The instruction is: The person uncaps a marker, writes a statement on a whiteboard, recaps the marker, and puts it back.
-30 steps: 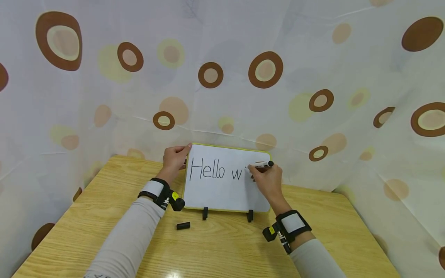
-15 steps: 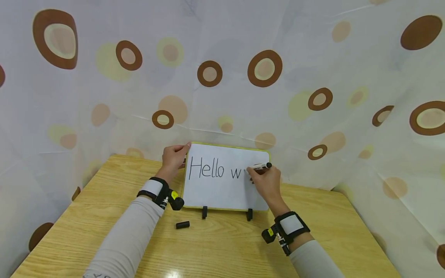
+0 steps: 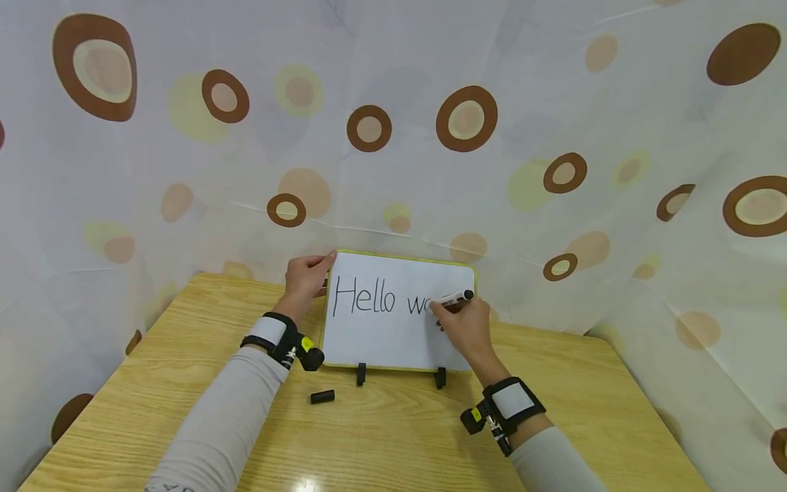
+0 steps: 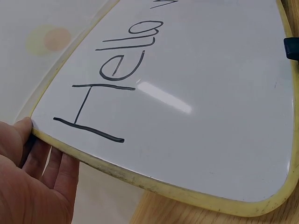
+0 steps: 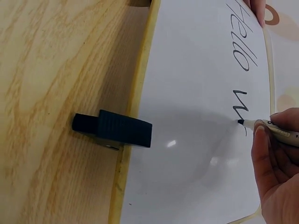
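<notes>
Grainy wood table (image 3: 399,437); glossy whiteboard (image 3: 387,335) gripped by left hand (image 3: 305,277), right hand (image 3: 464,326) fingers apparently pinching slim marker (image 3: 453,298).

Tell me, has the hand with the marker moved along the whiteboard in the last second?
Yes. The right hand with the marker has slid left, toward the written "w", while the whiteboard stayed put.

The whiteboard (image 3: 393,328) is stood on the table (image 3: 381,437) between the hands; the marker cap (image 3: 322,396) is laid before it, below the left hand (image 3: 305,279).
</notes>
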Demonstrator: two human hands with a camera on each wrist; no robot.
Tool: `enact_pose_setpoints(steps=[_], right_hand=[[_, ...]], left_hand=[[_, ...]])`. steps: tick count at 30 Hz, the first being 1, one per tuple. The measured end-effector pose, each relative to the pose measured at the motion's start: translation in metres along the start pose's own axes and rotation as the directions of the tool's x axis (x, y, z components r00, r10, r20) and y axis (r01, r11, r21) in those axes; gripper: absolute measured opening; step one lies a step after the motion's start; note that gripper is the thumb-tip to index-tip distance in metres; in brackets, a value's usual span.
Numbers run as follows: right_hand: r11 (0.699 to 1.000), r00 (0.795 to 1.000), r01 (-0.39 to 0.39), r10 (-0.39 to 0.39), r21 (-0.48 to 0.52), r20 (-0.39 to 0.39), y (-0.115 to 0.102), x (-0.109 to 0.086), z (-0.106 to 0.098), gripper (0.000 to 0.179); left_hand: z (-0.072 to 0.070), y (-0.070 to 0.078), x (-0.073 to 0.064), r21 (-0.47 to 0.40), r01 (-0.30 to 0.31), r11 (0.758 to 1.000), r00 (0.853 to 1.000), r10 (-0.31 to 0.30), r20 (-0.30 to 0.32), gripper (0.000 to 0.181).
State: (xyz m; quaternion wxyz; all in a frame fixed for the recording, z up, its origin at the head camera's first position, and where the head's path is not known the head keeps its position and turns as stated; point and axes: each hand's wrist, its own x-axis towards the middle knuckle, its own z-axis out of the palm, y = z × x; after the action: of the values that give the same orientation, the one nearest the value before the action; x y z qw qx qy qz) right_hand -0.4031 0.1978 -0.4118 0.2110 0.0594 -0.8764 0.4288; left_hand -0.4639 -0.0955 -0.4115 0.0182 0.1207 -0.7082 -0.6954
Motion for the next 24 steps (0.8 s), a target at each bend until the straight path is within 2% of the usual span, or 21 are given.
enact_pose_setpoints(steps=[12,24], right_hand=[[0.999,0.999,-0.028,0.027,-0.025,-0.034,0.0030,-0.0026,-0.0043,0.013],[1.000,0.995,0.004,-0.005,-0.011,-0.103,0.0021,0.0054,-0.0017,0.013]], left_hand=[[-0.0020,-0.0019,0.0025,0.000,0.003,1.000,1.000,-0.003,0.012,0.051],[-0.0018,-0.0030,0.0028,-0.004,-0.011,1.000,1.000,0.011,0.016,0.051]])
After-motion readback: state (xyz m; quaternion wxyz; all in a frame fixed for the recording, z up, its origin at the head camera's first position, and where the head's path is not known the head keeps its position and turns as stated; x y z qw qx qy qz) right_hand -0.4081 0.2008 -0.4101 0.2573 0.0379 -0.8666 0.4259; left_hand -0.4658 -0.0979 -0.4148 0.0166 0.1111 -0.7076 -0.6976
